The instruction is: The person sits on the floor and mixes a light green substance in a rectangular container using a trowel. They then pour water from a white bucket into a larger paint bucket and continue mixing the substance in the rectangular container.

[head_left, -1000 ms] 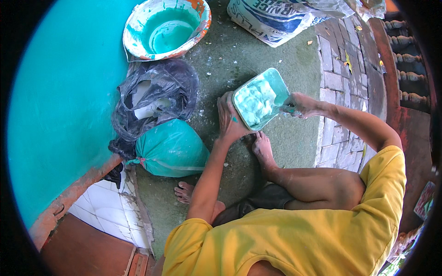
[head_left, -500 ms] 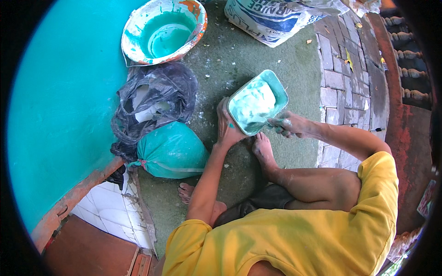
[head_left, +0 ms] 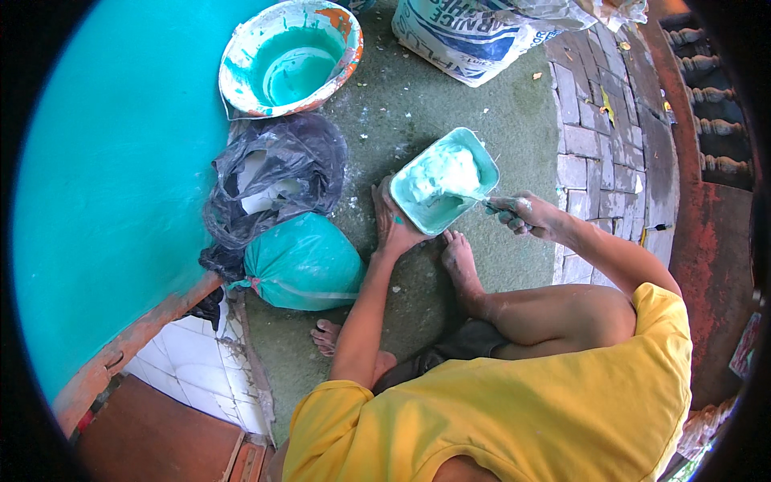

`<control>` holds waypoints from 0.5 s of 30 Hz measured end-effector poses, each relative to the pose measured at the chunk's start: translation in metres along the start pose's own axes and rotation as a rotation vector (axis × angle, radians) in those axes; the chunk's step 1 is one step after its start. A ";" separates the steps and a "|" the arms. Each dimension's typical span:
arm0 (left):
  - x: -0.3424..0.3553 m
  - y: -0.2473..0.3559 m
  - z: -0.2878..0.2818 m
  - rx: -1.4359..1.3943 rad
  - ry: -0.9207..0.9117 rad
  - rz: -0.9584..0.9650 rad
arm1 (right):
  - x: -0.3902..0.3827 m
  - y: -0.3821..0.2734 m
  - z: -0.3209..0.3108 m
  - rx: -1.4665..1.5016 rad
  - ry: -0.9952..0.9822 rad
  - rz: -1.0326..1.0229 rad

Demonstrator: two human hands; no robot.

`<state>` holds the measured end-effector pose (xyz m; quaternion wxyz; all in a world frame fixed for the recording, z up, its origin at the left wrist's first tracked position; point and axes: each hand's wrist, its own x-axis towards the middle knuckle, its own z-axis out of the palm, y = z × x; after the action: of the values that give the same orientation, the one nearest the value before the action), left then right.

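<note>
A pale green rectangular tub (head_left: 442, 217) is tilted in front of me above the concrete floor. Whitish-mint paste (head_left: 443, 173) fills much of it, heaped toward the far side. My left hand (head_left: 393, 223) supports the tub at its near left side, with the fingers wrapped around the wall and partly hidden behind it. Green smears mark that hand. In my right hand (head_left: 522, 215), also stained, is the handle of a thin flat tool, apparently a putty knife (head_left: 472, 198). Its blade reaches over the tub's right rim into the paste.
A paint-streaked bucket (head_left: 234, 72) with green residue stands at the far left. Beside the teal wall (head_left: 120, 161) lie a dark plastic bag (head_left: 317, 157) and a tied green bundle (head_left: 305, 261). A printed white sack (head_left: 454, 44) sits at the back; grey paving (head_left: 582, 140) runs along the right.
My right hand has moved right, away from the tub, so more of the putty knife shows. The paste is pushed toward the far side, baring the near end. The tub shifted slightly.
</note>
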<state>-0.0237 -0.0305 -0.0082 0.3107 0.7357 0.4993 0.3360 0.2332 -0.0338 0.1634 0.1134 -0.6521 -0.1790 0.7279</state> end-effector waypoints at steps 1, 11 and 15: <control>0.000 0.000 0.000 0.005 -0.010 -0.009 | -0.004 -0.003 0.002 -0.098 0.059 -0.011; -0.016 -0.024 0.014 0.070 -0.155 -0.062 | 0.002 -0.025 -0.004 -0.655 0.211 -0.363; -0.001 -0.007 0.012 0.198 -0.175 0.035 | 0.042 -0.022 -0.013 -1.189 0.340 -0.484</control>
<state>-0.0178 -0.0308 -0.0211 0.2732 0.7978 0.4880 0.2251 0.2390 0.0046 0.1333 -0.0789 -0.6509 -0.6711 0.3460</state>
